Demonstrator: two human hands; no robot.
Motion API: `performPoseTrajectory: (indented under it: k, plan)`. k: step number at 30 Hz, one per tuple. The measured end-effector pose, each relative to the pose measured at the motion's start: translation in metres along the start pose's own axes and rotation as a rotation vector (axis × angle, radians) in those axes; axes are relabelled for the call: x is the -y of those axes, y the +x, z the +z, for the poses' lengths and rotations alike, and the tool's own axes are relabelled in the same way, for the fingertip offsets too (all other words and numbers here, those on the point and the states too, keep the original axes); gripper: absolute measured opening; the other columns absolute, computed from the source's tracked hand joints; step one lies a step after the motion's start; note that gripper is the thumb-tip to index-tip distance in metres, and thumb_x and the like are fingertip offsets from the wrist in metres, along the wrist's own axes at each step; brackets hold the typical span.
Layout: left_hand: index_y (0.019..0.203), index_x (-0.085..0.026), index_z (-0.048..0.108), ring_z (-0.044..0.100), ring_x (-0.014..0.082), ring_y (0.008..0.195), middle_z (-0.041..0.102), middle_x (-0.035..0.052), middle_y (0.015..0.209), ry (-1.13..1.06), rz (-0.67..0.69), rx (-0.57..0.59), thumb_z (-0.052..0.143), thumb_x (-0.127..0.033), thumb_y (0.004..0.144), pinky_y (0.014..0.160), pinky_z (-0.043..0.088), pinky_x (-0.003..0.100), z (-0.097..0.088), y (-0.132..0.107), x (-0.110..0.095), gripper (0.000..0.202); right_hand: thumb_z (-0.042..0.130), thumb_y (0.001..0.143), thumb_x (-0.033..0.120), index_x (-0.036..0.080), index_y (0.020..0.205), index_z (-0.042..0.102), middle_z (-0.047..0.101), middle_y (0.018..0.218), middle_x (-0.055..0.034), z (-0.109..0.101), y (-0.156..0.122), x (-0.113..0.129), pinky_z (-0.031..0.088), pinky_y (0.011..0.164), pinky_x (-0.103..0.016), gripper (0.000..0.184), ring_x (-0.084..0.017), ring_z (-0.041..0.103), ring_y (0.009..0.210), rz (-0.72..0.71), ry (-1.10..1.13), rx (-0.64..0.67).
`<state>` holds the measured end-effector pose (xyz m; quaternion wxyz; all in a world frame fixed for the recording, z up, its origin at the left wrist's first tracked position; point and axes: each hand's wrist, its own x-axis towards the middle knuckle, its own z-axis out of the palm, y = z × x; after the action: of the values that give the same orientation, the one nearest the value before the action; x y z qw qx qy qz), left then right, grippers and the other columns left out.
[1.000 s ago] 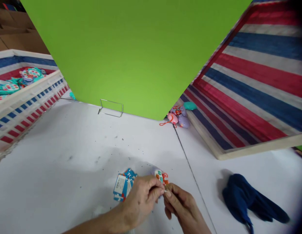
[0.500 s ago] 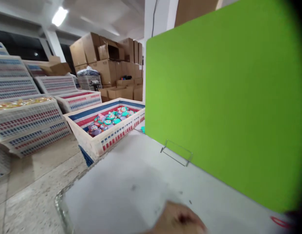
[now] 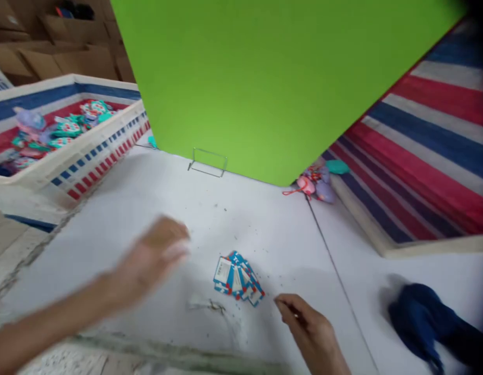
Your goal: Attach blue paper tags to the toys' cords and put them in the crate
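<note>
My left hand (image 3: 155, 255) hovers blurred above the white table (image 3: 155, 208), fingers apart, holding nothing I can see. My right hand (image 3: 307, 328) rests near the table's front edge, fingers curled, just right of a small fanned stack of blue and white cards (image 3: 237, 278). Nothing shows between its fingers. A small clear scrap (image 3: 204, 303) lies on the table left of the cards, between the two hands.
A green upright panel (image 3: 265, 78) backs the table. A white crate (image 3: 70, 156) full of teal and pink toys stands at the left. A few toys (image 3: 315, 182) lie by the striped board (image 3: 421, 140) at the right. A dark blue cloth (image 3: 429, 323) lies at the lower right.
The view swung left to the crates and came back. Both hands had pinched a small toy together; now it is gone from view, and my left hand has moved left, apart from the right.
</note>
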<state>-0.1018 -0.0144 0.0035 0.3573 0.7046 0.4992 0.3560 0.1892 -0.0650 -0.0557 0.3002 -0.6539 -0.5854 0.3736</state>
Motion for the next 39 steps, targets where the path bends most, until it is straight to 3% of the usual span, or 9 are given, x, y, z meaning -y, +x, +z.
performPoseTrajectory:
  k: [4,7,11,16,20,26,29,32,39]
  plan:
    - [0.096,-0.014,0.056,0.047,0.0217,0.097,0.058,0.0076,0.098,0.478,0.246,0.435,0.051,-0.013,0.077,0.091,0.034,0.035,0.083,-0.034,0.021,0.020,0.051,0.080,0.038,0.021,0.081,0.062,0.063,0.076,-0.0025,0.008,-0.025,-0.013,0.044,0.051,-0.020,0.020,-0.013,0.057,0.058,-0.045,-0.028,-0.023]
    - [0.091,-0.013,0.052,0.047,0.0229,0.094,0.054,0.0089,0.096,0.616,0.260,0.516,0.047,-0.008,0.076,0.087,0.036,0.036,0.117,-0.048,0.033,0.017,0.049,0.082,0.037,0.020,0.084,0.062,0.064,0.074,-0.0025,0.012,-0.036,-0.013,0.046,0.051,-0.019,0.021,-0.014,0.060,0.059,-0.051,-0.011,0.039]
    - [0.081,-0.016,0.048,0.048,0.0208,0.083,0.054,0.0066,0.087,0.560,0.227,0.473,0.043,-0.010,0.078,0.080,0.038,0.034,0.112,-0.044,0.026,0.008,0.045,0.084,0.033,0.019,0.096,0.060,0.065,0.085,-0.0054,0.019,-0.037,-0.004,0.049,0.055,-0.019,0.023,-0.014,0.061,0.068,-0.111,0.012,0.053]
    - [0.076,-0.018,0.045,0.049,0.0161,0.067,0.054,0.0022,0.074,0.451,0.114,0.461,0.035,-0.007,0.082,0.063,0.040,0.026,0.107,-0.041,0.007,0.016,0.049,0.083,0.032,0.021,0.100,0.061,0.064,0.090,-0.0064,0.028,-0.030,0.006,0.049,0.057,-0.020,0.023,-0.014,0.060,0.066,-0.227,0.043,0.027]
    - [0.080,-0.017,0.047,0.050,0.0153,0.068,0.056,0.0030,0.077,0.374,0.117,0.444,0.032,-0.007,0.084,0.063,0.041,0.024,0.112,-0.042,0.002,0.019,0.046,0.086,0.026,0.021,0.085,0.064,0.064,0.076,-0.0036,0.028,-0.027,0.006,0.047,0.060,-0.020,0.019,-0.014,0.061,0.067,-0.308,0.037,0.052]
    - [0.082,-0.017,0.054,0.053,0.0143,0.072,0.056,0.0025,0.079,0.345,0.075,0.386,0.038,-0.013,0.086,0.066,0.042,0.022,0.121,-0.043,0.005,0.018,0.040,0.088,0.021,0.020,0.095,0.062,0.065,0.084,-0.0064,0.029,-0.028,-0.005,0.048,0.064,-0.022,0.023,-0.015,0.062,0.072,-0.384,-0.034,0.025]
    - [0.076,-0.017,0.055,0.053,0.0131,0.069,0.055,0.0014,0.075,0.364,0.075,0.343,0.039,-0.014,0.087,0.062,0.041,0.021,0.123,-0.045,0.009,0.020,0.043,0.086,0.022,0.020,0.083,0.061,0.063,0.074,-0.0026,0.029,-0.027,-0.008,0.045,0.058,-0.021,0.017,-0.013,0.060,0.062,-0.357,-0.055,0.020]
    - [0.074,-0.017,0.055,0.054,0.0127,0.069,0.055,0.0011,0.073,0.367,0.086,0.326,0.038,-0.017,0.088,0.063,0.040,0.020,0.122,-0.048,0.013,0.022,0.045,0.084,0.022,0.020,0.075,0.056,0.058,0.067,0.0007,0.026,-0.024,-0.003,0.042,0.051,-0.020,0.014,-0.011,0.055,0.055,-0.314,-0.045,0.106]
    - [0.071,-0.016,0.057,0.054,0.0127,0.062,0.055,0.0023,0.067,0.390,0.123,0.317,0.028,-0.024,0.091,0.057,0.040,0.021,0.116,-0.049,0.028,0.036,0.036,0.087,0.023,0.022,0.078,0.046,0.052,0.066,0.0022,0.015,-0.022,0.001,0.039,0.051,-0.022,0.014,-0.011,0.050,0.052,-0.193,-0.206,0.070]
